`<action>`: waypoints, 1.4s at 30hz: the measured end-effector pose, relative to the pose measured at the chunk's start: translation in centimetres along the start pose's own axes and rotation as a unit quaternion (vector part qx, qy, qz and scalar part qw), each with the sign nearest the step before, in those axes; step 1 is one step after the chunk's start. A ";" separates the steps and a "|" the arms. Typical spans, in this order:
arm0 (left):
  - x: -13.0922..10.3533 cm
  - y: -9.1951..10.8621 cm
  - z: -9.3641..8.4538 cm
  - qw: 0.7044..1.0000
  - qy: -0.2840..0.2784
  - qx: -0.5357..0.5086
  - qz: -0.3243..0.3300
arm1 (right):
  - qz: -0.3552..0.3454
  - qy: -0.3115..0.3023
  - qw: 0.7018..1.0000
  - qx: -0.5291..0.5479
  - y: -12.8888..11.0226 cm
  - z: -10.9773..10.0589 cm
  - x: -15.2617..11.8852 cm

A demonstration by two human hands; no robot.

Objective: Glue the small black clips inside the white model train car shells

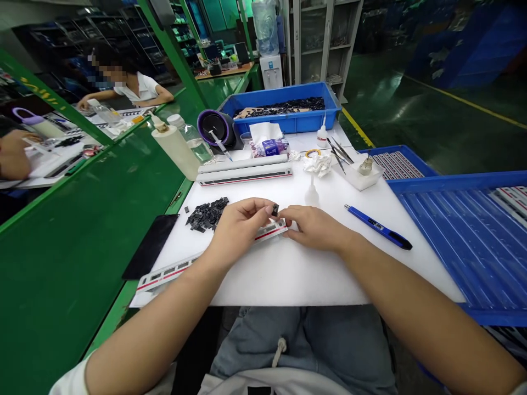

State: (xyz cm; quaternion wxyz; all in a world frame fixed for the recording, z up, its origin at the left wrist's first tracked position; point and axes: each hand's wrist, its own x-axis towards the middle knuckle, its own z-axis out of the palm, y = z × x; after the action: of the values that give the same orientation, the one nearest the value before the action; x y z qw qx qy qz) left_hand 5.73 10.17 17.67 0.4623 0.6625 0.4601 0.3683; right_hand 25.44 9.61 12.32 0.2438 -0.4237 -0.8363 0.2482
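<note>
Between the thumb and forefinger of my left hand (242, 222) is a small black plastic piece (275, 209). Below it lies a long white model train car side (164, 272) with a red stripe and a row of windows, running from the lower left up to the right. My right hand (310, 226) grips the far right end of this strip, thumb beneath and fingers on top. Just left of my left hand, a pile of small black pieces (206, 215) rests on the white work surface (263, 280). My left hand and forearm hide the strip's middle.
Finished-looking white train bodies (245, 174) lie at the back, near a tissue pack (269, 144) and a blue bin (280, 104). A blue utility knife (379, 226) lies to the right, with tweezers (340, 152) behind it. A dark phone (150, 247) lies left; blue trays (436, 236) stand right.
</note>
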 end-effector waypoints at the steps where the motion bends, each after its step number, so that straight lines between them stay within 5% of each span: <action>1: 0.0 -0.1 0.1 1.000 0.005 -0.001 -0.002 | 0.004 -0.002 1.000 0.002 -0.1 0.0 0.0; 8: -0.2 -1.0 0.5 0.995 0.058 0.074 0.021 | 0.046 -0.014 0.999 -0.005 -0.5 -0.2 0.4; 11: -0.5 -1.5 0.6 0.977 0.077 0.167 0.105 | 0.056 -0.016 0.998 -0.030 -0.6 -0.1 0.5; 13: -0.7 -2.1 0.5 0.935 0.072 0.269 0.221 | 0.052 -0.017 0.998 -0.039 -0.6 0.0 0.5; 16: -0.7 -2.8 0.1 0.828 0.018 0.418 0.374 | 0.055 -0.013 0.998 -0.040 -0.5 0.2 0.5; 19: -0.7 -2.9 -0.3 0.760 -0.023 0.502 0.413 | 0.061 -0.005 0.998 -0.033 -0.4 0.4 0.5; 23: -0.9 -2.9 -0.4 0.728 -0.047 0.551 0.406 | 0.051 -0.004 0.998 -0.032 -0.2 0.5 0.6; 35: -1.5 -4.4 0.6 0.731 0.018 0.535 0.424 | 0.064 -0.009 0.998 -0.028 -0.3 0.4 0.7; 42: -1.1 -4.3 0.4 0.801 0.036 0.491 0.340 | 0.067 -0.014 0.997 -0.028 -0.4 0.1 0.6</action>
State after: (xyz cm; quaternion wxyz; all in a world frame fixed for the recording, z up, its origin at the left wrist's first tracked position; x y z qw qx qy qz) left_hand 4.56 9.68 13.37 -0.0971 0.9008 0.3415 0.2500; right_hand 24.80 9.83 12.60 0.2026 -0.4821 -0.8160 0.2463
